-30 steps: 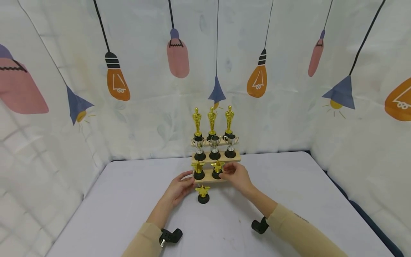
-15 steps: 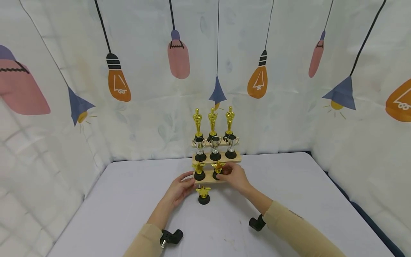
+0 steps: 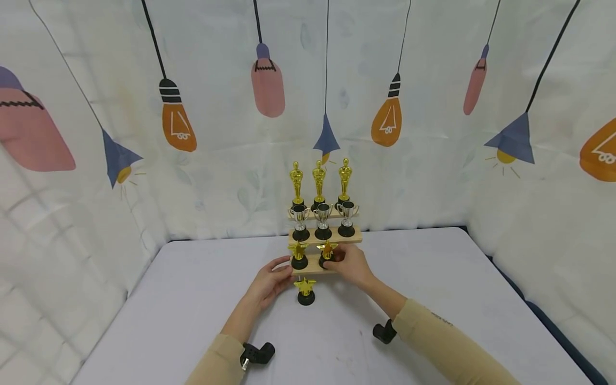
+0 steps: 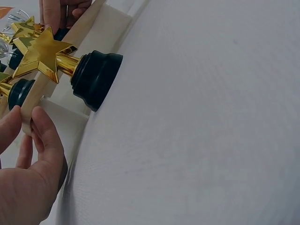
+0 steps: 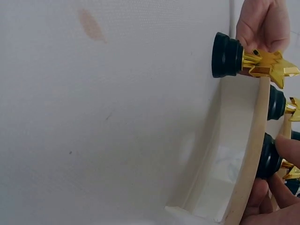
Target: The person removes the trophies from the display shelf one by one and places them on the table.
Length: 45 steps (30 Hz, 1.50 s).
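A three-tier wooden stand (image 3: 284,272) would be too far left to mark, so its lowest shelf (image 3: 311,265) serves in the head view. My left hand (image 3: 269,282) pinches that shelf's left end between thumb and fingers. Toward the shelf's middle, my right hand (image 3: 353,264) grips the black base of a gold star trophy (image 3: 328,251). In the right wrist view, thumb and fingers sit around this base (image 5: 268,157). A second star trophy (image 3: 299,256) stands at the shelf's left. Another star trophy (image 3: 306,292) stands upright on the table in front.
Silver cup trophies (image 3: 323,220) line the middle shelf (image 3: 357,237). Gold figure trophies (image 3: 319,183) stand on the top tier behind. A white cloth covers the table (image 3: 433,294), and a lamp-patterned curtain (image 3: 231,187) hangs at its back.
My right hand has shifted slightly left and closed its thumb around the star trophy's base. The left hand keeps its place on the shelf end.
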{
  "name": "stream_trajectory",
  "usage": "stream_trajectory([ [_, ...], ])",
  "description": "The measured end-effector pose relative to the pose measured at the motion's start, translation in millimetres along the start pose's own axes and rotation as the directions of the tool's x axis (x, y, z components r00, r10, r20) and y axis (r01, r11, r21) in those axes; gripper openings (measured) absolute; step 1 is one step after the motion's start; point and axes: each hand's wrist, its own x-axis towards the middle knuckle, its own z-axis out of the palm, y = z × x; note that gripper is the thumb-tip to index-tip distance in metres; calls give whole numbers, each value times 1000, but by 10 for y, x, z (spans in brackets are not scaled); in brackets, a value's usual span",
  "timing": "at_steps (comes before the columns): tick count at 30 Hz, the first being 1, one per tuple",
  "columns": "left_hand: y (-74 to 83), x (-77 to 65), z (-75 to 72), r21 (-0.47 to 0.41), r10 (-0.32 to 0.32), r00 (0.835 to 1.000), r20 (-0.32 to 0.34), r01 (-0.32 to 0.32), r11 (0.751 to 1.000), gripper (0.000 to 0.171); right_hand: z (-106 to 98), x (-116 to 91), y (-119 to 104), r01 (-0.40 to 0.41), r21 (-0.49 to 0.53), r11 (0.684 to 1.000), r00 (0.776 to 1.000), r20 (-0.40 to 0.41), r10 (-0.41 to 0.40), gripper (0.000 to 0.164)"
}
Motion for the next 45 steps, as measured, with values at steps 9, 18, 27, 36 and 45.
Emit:
stream_trajectory([
  [9,0,-2,1,-6,5,1000,-4,-5,1000,51,-26,-4,-33,49,-43,998,998,30,-48,29],
  [18,-15,-20,-9,0,7,1000,-7,-7,1000,51,-51,-63,-50,54,-29,998,998,28,-53,37],
  [27,-6,-19,-40,-8,4,1000,-4,-4,1000,52,-122,-136,-91,50,-6,999,998,29,-50,46],
  [36,15,-10,-21,-4,1,1000,5,-1,1000,53,-151,-185,-98,26,41,999,999,25,-28,49],
  [45,-5,-11,-6,-5,0,1000,12,0,1000,54,-161,-250,-67,-11,59,998,1000,28,9,55],
])
